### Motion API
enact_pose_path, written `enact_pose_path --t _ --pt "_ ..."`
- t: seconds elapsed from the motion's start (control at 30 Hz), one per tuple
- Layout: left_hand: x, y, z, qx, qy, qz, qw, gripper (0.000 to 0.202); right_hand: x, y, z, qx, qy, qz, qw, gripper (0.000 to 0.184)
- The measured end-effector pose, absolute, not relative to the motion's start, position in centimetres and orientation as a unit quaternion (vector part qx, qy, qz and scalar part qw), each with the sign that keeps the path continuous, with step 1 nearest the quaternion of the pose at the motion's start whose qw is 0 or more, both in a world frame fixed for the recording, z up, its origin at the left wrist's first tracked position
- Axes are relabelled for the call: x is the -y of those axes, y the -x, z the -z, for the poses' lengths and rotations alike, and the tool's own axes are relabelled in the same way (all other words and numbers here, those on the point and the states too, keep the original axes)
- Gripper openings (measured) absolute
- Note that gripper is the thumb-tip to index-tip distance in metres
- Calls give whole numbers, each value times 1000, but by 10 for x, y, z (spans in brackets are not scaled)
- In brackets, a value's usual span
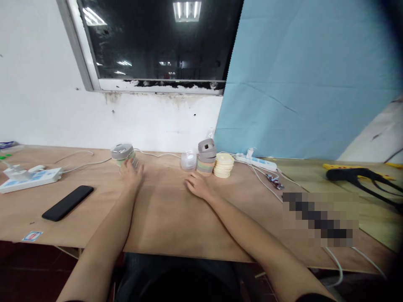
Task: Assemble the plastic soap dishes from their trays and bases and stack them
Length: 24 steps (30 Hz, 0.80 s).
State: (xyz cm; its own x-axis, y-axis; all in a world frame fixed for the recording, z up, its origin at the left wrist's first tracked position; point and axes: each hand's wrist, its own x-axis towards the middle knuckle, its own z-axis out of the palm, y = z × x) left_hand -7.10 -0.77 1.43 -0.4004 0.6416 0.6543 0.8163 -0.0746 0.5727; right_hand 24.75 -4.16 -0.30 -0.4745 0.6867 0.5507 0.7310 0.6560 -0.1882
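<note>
My left hand (131, 173) is at the front of a small round container with a grey lid (122, 149) and a striped, greenish body. Its fingers are spread, with the thumb apart, and they overlap the container's lower part; whether they touch it I cannot tell. My right hand (197, 184) lies on the table with its fingers stretched out and nothing visible in them. Just behind it stands a striped cup (206, 165) with grey lid-like rings (207, 147) piled on top. Clear plastic cups (189, 160) are to its left, and a stack of cream-coloured lids (223, 166) is to its right.
On the wooden table (163, 218), a black phone (68, 203) lies left of my left arm. White power strips (31, 179) sit at far left and behind the lids, with cables trailing. A pixelated dark object (317, 218) and black straps (355, 176) are at right.
</note>
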Motion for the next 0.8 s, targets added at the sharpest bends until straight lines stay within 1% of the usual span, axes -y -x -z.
enact_pose_path --t 0.07,0.17,0.33,0.43,0.5,0.57,0.7,0.8 --pt "5 82 -18 705 482 510 102 68 46 -238 7 858 434 6 275 25" --pt "-1 91 -31 733 421 526 90 79 52 -228 8 848 460 -4 265 32" --pt "-23 108 -54 740 423 522 35 95 54 -219 15 854 449 -20 263 40" --pt "-36 122 -60 729 466 501 -15 88 48 -220 20 847 467 -38 251 43" --pt "-41 130 -58 719 474 508 -22 79 46 -220 22 843 480 -47 237 45" --pt "-44 135 -55 711 469 524 -14 75 46 -220 23 843 485 -52 227 46" --pt "-45 138 -49 700 461 545 24 87 51 -219 22 840 493 -56 222 47" --pt "-46 139 -47 696 468 543 20 88 52 -220 20 840 493 -59 217 47"
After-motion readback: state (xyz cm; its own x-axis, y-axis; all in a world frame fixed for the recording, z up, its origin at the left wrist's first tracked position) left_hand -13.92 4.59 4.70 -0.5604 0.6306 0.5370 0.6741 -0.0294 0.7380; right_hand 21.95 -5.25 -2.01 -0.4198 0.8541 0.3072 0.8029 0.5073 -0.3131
